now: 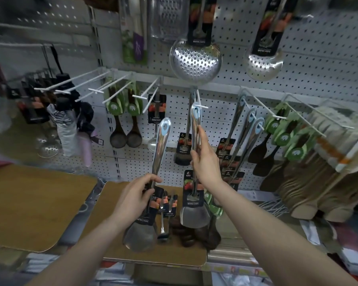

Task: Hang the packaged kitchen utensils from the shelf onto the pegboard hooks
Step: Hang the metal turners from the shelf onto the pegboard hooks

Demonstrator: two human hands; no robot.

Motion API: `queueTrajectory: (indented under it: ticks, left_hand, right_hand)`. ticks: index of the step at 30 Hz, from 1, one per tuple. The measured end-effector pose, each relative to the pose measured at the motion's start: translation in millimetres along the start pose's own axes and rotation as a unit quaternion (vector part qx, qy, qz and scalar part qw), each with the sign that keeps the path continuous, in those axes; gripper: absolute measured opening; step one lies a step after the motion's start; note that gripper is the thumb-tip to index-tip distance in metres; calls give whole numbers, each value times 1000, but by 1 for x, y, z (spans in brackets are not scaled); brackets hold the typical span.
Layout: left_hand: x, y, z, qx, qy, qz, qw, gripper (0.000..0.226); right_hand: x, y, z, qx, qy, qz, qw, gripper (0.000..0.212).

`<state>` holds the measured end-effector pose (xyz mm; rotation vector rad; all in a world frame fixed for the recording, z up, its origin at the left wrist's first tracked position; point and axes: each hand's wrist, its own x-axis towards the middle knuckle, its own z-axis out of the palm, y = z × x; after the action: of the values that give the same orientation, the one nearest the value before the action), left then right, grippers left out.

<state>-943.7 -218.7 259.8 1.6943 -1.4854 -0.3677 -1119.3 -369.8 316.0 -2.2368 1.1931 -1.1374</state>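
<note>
My right hand (205, 159) grips the steel handle of a packaged spatula (194, 211). Its blue hanging eye sits at the tip of a white pegboard hook (202, 105); whether the eye is over the hook I cannot tell. My left hand (135, 196) holds a second packaged steel spatula (160, 149) low on its handle, upright and tilted right, its blade hanging near the wooden shelf board (112, 203). A few more packaged utensils (166, 205) and dark wooden spoons (186, 234) lie on that board between my arms.
Hooks to the right carry steel turners (250, 129) and green-carded dark spatulas (281, 137). On the left hang wooden ladles (125, 137) and folded umbrellas (66, 129). Skimmers (195, 58) hang overhead. Several bare white hooks (95, 90) jut out at the upper left.
</note>
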Motion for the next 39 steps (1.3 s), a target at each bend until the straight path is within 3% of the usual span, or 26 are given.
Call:
queueTrajectory:
  ticks: [7,16,28,39]
  left_hand:
    - [15,7,4,7,10,-4,1000,49]
    - [23,15,19,34,-1,8,999,48]
    - [20,39,46,-20,-10,47,999,37]
    - [31,46,55,-48,-18,35,998,35]
  right_hand:
    - [45,11,18,8,-5,39,999,88]
    - [53,31,27,-5,4,20,1000,86]
    - [62,6,-32,46,45,-31,997,38]
    - [58,-33,-53,32,21,-108,993,30]
